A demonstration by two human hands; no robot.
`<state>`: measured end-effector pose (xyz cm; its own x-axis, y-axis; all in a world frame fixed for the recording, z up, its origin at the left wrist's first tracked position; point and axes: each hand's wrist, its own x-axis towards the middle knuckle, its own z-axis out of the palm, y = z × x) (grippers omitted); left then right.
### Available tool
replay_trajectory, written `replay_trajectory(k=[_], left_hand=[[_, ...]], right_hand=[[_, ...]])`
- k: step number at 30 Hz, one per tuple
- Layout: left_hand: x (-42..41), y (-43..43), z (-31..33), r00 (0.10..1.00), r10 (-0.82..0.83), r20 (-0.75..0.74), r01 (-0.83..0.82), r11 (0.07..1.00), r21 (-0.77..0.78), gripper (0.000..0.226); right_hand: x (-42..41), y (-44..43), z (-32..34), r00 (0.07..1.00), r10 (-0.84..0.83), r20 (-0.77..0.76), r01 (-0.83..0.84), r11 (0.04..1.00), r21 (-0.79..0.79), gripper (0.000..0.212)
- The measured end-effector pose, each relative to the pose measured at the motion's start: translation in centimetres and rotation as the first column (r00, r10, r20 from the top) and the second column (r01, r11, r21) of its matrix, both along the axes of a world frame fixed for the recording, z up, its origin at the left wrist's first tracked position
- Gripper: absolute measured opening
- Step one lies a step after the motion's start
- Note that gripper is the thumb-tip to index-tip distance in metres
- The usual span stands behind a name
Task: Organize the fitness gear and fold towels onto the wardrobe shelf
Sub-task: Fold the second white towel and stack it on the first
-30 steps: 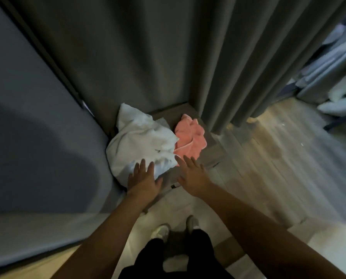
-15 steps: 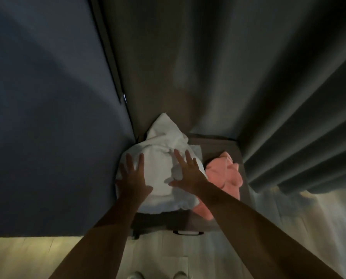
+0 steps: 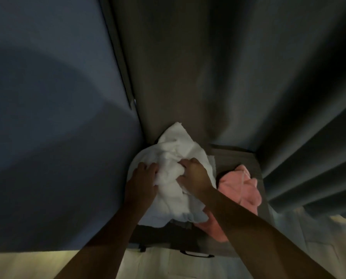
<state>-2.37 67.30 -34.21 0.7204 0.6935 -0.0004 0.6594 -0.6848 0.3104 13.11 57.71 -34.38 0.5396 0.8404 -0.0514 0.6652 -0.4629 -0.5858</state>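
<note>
A grey curtain [image 3: 238, 77] hangs beyond the fingers, with a low brown box [image 3: 236, 158] under them. On it lies the white towel [image 3: 174, 178], crumpled and unfolded; the left hand [image 3: 142, 182] and right hand [image 3: 194, 176] both clench bunches of its middle, likely to lift it for folding. A pink towel [image 3: 240, 188], also rumpled, lies just right of the right fingers.

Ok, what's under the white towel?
The white towel, gripped by the left hand and right hand, overlaps the pink towel on a dark box; anything beneath is covered.
</note>
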Motion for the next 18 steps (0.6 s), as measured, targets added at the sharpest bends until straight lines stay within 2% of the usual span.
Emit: replay_trajectory(k=[3,6,11,15,18], left_hand=[[-0.2,0.2,4.8,0.994,-0.034,0.102,0.030,0.999,0.044,0.032],[-0.3,0.0,10.6,0.984,-0.056,0.169,0.042,0.995,0.087,0.025],[-0.8,-1.4,19.4,0.950,-0.086,0.299,0.035,0.985,0.170,0.030],[-1.4,-3.0,25.4,0.857,-0.186,0.480,0.042,0.955,0.294,0.013],[-2.3,-4.0,29.1,0.840,-0.196,0.506,0.052,0.957,0.284,0.016]], right_hand=[[-0.1,-0.8,4.2,0.999,0.025,0.023,-0.029,0.985,0.172,0.027],[-0.3,-1.6,9.2,1.000,-0.015,-0.013,0.018,0.956,0.293,0.026],[-0.6,-3.3,18.1,0.998,-0.044,-0.036,0.054,0.928,0.368,0.028],[-1.0,-4.8,24.4,0.999,-0.030,-0.021,0.036,0.878,0.477,0.018],[-1.7,-6.1,28.7,0.999,0.021,-0.029,-0.003,0.852,0.524,0.014]])
